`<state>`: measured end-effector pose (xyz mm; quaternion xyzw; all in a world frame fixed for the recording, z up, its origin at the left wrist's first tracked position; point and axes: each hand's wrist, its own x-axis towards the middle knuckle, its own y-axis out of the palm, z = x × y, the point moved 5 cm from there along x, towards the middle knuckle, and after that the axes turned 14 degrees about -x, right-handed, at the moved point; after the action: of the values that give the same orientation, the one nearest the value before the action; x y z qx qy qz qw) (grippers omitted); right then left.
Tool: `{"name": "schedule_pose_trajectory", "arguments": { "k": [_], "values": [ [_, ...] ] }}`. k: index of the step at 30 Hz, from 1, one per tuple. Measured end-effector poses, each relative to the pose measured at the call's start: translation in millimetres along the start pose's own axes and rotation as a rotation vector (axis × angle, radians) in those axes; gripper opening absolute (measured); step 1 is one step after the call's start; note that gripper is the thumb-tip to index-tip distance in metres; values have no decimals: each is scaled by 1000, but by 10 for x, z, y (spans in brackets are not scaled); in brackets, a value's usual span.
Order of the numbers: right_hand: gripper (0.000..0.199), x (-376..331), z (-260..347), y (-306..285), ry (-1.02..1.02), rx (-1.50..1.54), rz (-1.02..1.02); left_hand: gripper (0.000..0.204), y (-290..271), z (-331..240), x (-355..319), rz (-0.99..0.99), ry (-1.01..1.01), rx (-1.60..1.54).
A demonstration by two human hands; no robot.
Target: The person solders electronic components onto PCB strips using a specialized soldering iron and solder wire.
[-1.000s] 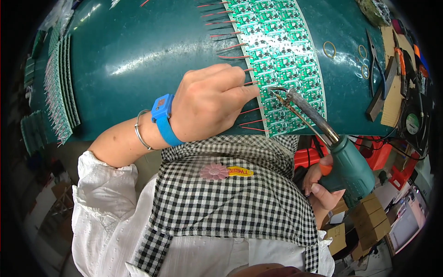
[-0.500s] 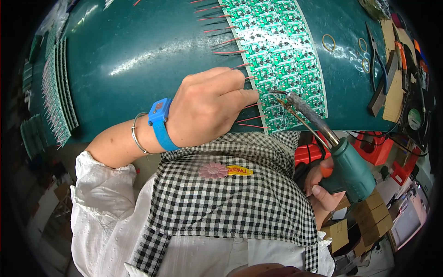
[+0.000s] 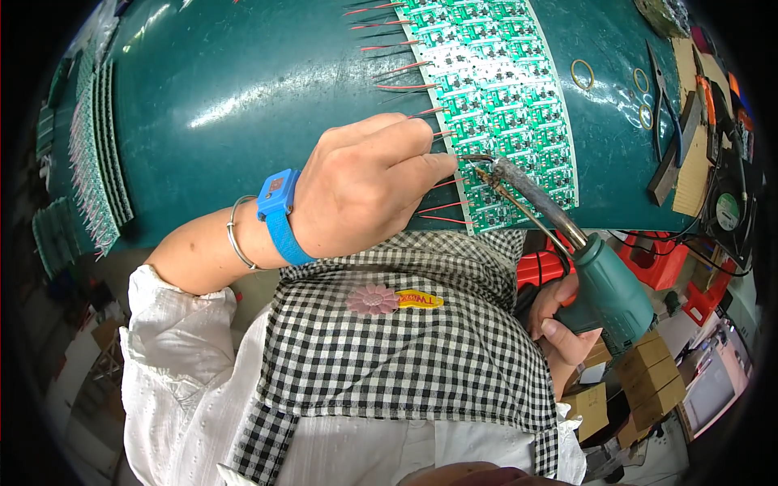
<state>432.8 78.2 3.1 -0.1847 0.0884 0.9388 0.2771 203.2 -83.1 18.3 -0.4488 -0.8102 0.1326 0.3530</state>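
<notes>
My left hand is closed in a pinch at the left edge of a green circuit board panel. A thin wire seems to be between its fingertips, mostly hidden by the fingers. In my right hand is a green soldering gun, gripped by its handle. Its bent tip reaches the panel right beside my left fingertips, with a thin metal feed tube alongside the barrel. Red wires stick out leftward along the panel's edge, some on each side of my left hand.
Stacked wired panels stand at the left of the green tabletop. To the right lie rubber bands, long-nosed pliers and a dark bar. Red stools and cardboard boxes are below, at the right.
The soldering gun has shifted slightly left, its tip now closer to my left fingertips. My left hand keeps its pinch and has hardly moved.
</notes>
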Motion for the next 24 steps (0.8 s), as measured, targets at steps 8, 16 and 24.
{"name": "schedule_pose_trajectory", "arguments": {
  "k": [8, 16, 24],
  "values": [
    [35, 14, -25, -5, -24, 14, 89, 30, 4, -29, -3, 28, 16, 43],
    [41, 103, 81, -32, -123, 134, 29, 31, 0, -17, -2, 26, 30, 23],
    [43, 107, -13, -20, -106, 97, 80, 32, 3, -11, 8, 26, -4, 6]
  ]
}}
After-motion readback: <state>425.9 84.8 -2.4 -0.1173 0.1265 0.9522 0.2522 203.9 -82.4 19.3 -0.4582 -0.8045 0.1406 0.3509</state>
